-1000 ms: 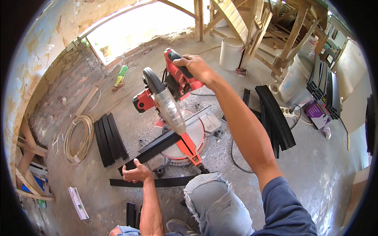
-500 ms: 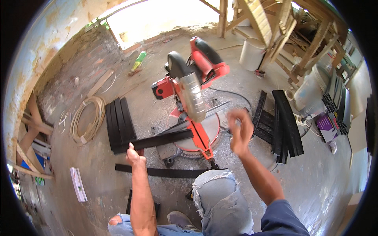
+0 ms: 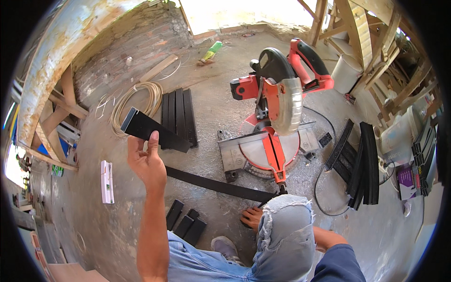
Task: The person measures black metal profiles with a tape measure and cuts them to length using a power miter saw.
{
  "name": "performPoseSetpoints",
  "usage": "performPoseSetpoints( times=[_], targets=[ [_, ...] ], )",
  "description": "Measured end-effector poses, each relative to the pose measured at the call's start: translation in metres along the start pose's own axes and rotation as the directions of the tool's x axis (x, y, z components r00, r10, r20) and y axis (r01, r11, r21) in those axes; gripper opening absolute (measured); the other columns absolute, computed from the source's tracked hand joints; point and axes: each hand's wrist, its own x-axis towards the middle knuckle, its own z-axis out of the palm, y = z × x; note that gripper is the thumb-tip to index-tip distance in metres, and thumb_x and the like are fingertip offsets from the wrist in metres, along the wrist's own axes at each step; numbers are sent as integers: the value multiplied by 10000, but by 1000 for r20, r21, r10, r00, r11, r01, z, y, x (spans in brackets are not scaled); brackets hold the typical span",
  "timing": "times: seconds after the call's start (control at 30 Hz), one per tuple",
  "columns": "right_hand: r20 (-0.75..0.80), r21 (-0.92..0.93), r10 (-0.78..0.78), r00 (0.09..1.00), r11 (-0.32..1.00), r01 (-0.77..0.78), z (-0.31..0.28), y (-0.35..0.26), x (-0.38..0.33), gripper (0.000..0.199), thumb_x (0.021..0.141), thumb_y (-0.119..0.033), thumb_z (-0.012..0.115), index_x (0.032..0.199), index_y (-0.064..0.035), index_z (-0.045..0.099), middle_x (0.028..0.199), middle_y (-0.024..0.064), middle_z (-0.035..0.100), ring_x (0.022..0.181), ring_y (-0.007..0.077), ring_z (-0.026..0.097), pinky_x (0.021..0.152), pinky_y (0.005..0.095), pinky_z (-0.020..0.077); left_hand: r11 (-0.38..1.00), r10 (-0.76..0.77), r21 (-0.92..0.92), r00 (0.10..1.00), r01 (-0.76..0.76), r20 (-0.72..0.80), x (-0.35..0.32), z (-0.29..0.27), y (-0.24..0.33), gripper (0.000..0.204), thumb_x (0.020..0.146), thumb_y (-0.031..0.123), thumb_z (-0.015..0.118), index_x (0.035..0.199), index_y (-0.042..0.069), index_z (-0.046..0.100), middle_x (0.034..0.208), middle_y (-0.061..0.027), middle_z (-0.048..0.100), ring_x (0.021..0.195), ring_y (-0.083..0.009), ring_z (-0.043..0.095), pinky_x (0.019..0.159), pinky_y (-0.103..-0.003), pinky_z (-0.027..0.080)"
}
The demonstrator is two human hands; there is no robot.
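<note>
A short black flat profile piece (image 3: 157,133) is raised above the floor at the left, its pale cut end tilted up. My left hand (image 3: 146,157) pinches it between thumb and fingers. Low beside my bent knee, my right hand (image 3: 252,217) has curled fingers around or over something dark, mostly hidden by the hand and knee. Just beyond that hand lies a long black strip (image 3: 216,187) on the floor. The red and black miter saw (image 3: 275,94) stands ahead with its head raised and no workpiece on its grey table (image 3: 235,152).
Black strips (image 3: 178,117) lie left of the saw, beside a coiled hose (image 3: 136,105). Short black offcuts (image 3: 188,223) sit near my foot. More black profiles (image 3: 369,164) and a power cord lie right. A white level (image 3: 107,182) rests at far left; a white bucket (image 3: 346,74) stands behind.
My left hand has lifted the black piece off the saw and carried it left. My right hand has dropped from beside the saw to the floor by my knee. The view has shifted left.
</note>
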Motion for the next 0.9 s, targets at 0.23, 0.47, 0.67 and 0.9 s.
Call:
performPoseSetpoints(
  times=[0.23, 0.47, 0.67, 0.9],
  targets=[
    [107, 140, -75, 991, 988, 59, -20, 20, -12, 731, 815, -403, 823, 1366, -7, 553, 1239, 200, 590, 1146, 367, 593, 999, 428, 482, 992, 4, -126, 996, -15, -90, 3, -11, 0, 103, 953, 40, 719, 1011, 14, 638, 970, -30, 667, 909, -91, 597, 754, -222, 437],
    [234, 891, 464, 854, 248, -379, -201, 53, -1, 550, 917, -294, 725, 1353, 7, 578, 979, 92, 682, 905, 179, 661, 798, 339, 518, 982, 115, -142, 991, -124, -72, 1, -7, -13, 106, 1000, 35, 651, 1053, 22, 560, 1061, -72, 684, 961, -107, 615, 882, -245, 461],
    [-147, 967, 596, 789, 254, -12, -367, 40, 29, 477, 937, -340, 610, 1264, 7, 611, 878, 52, 668, 683, 120, 633, 527, 251, 468, 891, 62, -425, 970, -161, -236, 8, 9, 5, 245, 1055, 152, 583, 1193, 9, 440, 997, -118, 683, 852, -179, 672, 850, -309, 526],
    [-530, 521, 423, 734, 846, -112, -415, -39, 105, 514, 858, -259, 784, 1256, 7, 598, 981, 148, 649, 912, 264, 656, 852, 388, 520, 603, -453, -578, 833, 549, 319, 4, -24, 20, 340, 1048, 352, 597, 1052, 12, 603, 857, -93, 659, 680, -189, 639, 668, -324, 536]
  ],
)
